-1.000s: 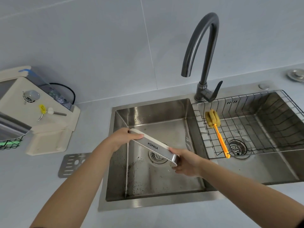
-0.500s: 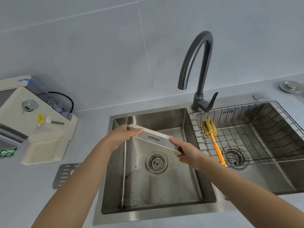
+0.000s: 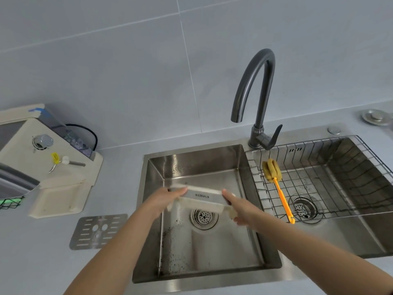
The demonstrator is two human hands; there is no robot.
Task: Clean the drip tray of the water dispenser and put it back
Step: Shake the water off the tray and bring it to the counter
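The cream drip tray point(image 3: 202, 196), with a silver front strip and a brand name on it, hangs over the left sink basin point(image 3: 212, 252). My left hand point(image 3: 163, 199) grips its left end and my right hand point(image 3: 238, 207) grips its right end. The tray is blurred by motion and looks level, above the drain point(image 3: 204, 217). Its metal grille point(image 3: 97, 231) lies flat on the counter left of the sink. The cream water dispenser point(image 3: 42, 158) stands at the far left, its tray base point(image 3: 59, 199) bare.
A dark gooseneck faucet point(image 3: 255, 92) rises behind the divider between the basins, its spout over the left one. The right basin holds a wire rack point(image 3: 340, 177) with a yellow sponge brush point(image 3: 276, 184) in it. A sink plug point(image 3: 375, 117) lies at the back right.
The tray has gone from tilted down to the right to roughly level, and both hands have shifted with it over the basin. The camera has tipped down, so everything sits lower in view.
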